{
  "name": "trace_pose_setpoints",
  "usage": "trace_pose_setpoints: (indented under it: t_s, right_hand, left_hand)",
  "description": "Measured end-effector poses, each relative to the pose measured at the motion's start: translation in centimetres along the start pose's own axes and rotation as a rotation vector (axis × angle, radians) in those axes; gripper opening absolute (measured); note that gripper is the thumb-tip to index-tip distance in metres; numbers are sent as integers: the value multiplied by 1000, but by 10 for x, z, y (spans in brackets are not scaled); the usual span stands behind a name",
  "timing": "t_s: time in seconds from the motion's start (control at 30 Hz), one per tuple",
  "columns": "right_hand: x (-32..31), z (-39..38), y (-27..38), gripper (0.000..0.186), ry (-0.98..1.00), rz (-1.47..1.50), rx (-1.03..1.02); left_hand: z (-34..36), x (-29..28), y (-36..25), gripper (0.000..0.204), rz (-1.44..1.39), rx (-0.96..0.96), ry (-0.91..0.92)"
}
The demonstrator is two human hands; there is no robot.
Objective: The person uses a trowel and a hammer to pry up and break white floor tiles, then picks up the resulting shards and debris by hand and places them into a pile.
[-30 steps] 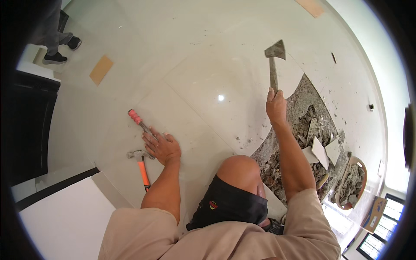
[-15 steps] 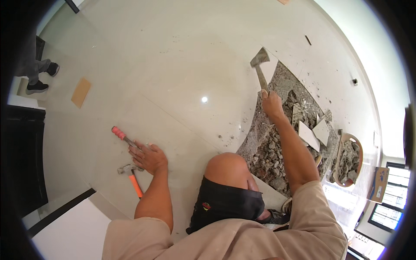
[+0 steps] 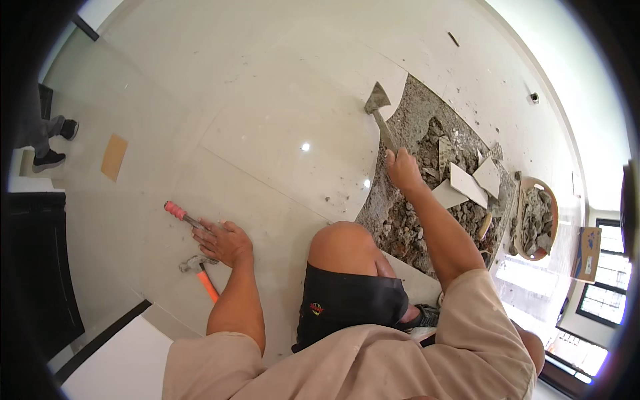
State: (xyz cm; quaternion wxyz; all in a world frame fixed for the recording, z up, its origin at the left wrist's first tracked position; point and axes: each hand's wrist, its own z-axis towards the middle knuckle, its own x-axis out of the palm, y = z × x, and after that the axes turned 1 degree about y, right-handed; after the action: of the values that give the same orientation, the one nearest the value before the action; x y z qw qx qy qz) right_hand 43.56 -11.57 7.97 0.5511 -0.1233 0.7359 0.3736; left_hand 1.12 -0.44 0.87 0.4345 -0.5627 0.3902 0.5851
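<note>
My right hand (image 3: 404, 172) is closed around the handle of a hatchet (image 3: 378, 99). Its flared grey head is raised above the floor, close to the broken tile edge. My left hand (image 3: 225, 243) lies palm down on the floor with fingers stretched out, over the metal shaft of a tool with a pink-wrapped handle (image 3: 176, 211); its other end is hidden. Beside that wrist lies a claw hammer (image 3: 208, 283) with an orange handle, partly covered by my forearm. Under my right arm is a patch of broken mortar (image 3: 403, 230) with loose tile pieces (image 3: 469, 185).
A tub (image 3: 552, 220) of rubble stands to the right, near a cardboard box (image 3: 587, 255). On the left are a flat tan piece (image 3: 114, 157), a black piece of furniture (image 3: 40, 260) and another person's shoes (image 3: 50, 160). Crumbs of debris lie on the tiles.
The hatchet and my right hand have shifted left and slightly down in the picture. My left hand stays on the floor over the pink-handled tool. The whole view has shifted slightly.
</note>
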Motion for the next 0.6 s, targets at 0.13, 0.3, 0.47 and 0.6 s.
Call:
trace_pose_setpoints:
  t_s: [0.13, 0.3, 0.47, 0.6]
  right_hand:
    - [-1, -19, 14, 44, 16, -12, -71]
    - [13, -46, 11, 42, 191, -107, -39]
    - [5, -74, 49, 40, 144, -12, -137]
    - [16, -72, 11, 41, 244, -155, -209]
  left_hand:
    - [2, -6, 7, 66, 46, -21, 84]
    - [3, 5, 5, 68, -26, 2, 27]
    - [7, 3, 18, 69, 1, -3, 28]
    - [0, 6, 4, 69, -34, 21, 37]
